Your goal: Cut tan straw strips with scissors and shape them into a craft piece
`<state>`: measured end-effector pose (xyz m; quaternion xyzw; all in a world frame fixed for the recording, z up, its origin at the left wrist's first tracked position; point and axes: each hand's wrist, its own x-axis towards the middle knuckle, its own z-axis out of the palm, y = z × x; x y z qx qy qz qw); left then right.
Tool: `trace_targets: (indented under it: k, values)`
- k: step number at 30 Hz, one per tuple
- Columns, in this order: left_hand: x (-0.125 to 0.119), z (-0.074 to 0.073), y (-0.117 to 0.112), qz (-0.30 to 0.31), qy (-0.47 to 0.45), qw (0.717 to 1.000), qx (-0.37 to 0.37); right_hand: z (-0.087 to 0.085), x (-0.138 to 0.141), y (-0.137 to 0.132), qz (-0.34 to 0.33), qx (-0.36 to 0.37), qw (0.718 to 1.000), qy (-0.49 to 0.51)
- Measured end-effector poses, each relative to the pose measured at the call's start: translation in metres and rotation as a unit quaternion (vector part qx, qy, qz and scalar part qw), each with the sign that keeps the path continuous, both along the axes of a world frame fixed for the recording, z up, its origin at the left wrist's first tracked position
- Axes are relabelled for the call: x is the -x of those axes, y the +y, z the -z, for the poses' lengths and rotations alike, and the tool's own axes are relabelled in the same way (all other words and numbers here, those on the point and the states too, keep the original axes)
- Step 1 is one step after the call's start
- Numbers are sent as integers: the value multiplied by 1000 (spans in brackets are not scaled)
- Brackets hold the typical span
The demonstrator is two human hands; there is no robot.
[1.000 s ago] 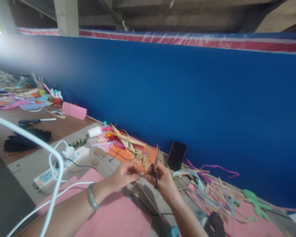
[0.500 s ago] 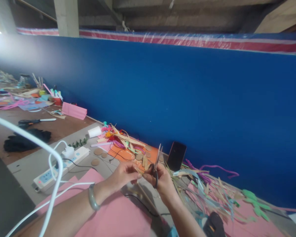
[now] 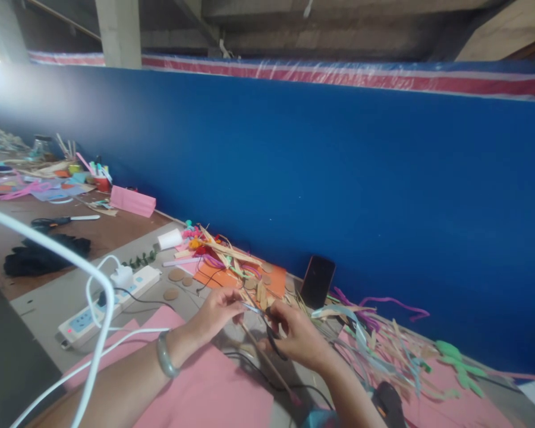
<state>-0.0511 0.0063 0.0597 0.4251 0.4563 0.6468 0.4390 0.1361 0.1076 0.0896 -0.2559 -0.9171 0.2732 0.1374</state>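
Observation:
My left hand [image 3: 220, 312], with a pale green bangle [image 3: 164, 355] on its wrist, is closed in a pinch over the table; what sits between its fingertips is too small to make out. My right hand [image 3: 296, 336] grips dark-handled scissors [image 3: 274, 342] by the loops. Their blades point left and reach the left fingertips. Below the hands, a thin brown stick [image 3: 267, 358] slants down to the right towards a pinkish end; I cannot tell whether the left fingers hold it. Pink paper [image 3: 205, 386] lies beneath the left forearm.
A white power strip [image 3: 111, 306] and a white cable [image 3: 93, 273] are at left. Raffia-like strips [image 3: 232, 252] lie on orange paper [image 3: 276, 279] behind my hands. A phone [image 3: 317, 282] leans on the blue partition [image 3: 339, 178]. Craft scraps [image 3: 396, 351] are at right.
The scissors have swung from pointing up to pointing left at my left fingertips. My right hand has turned with them and sits slightly lower; my left hand has moved a little left.

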Motion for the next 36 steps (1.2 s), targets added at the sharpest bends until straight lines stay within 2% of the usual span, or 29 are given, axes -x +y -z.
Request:
trace_targets:
  k: [8, 15, 29, 36]
  values:
    - [1, 5, 0, -3, 18, 1000, 6, -8, 4, -6, 5, 20, 1000, -6]
    - [1, 6, 1, -1, 12, 1000, -1, -3, 5, -4, 15, 50, 999, -3]
    - [-1, 0, -2, -1, 3, 1000, -8, -2, 6, -2, 41, 36, 998, -16]
    - [-2, -3, -4, -8, 10, 1000, 3, 3, 5, 1, 42, 7, 999, -15]
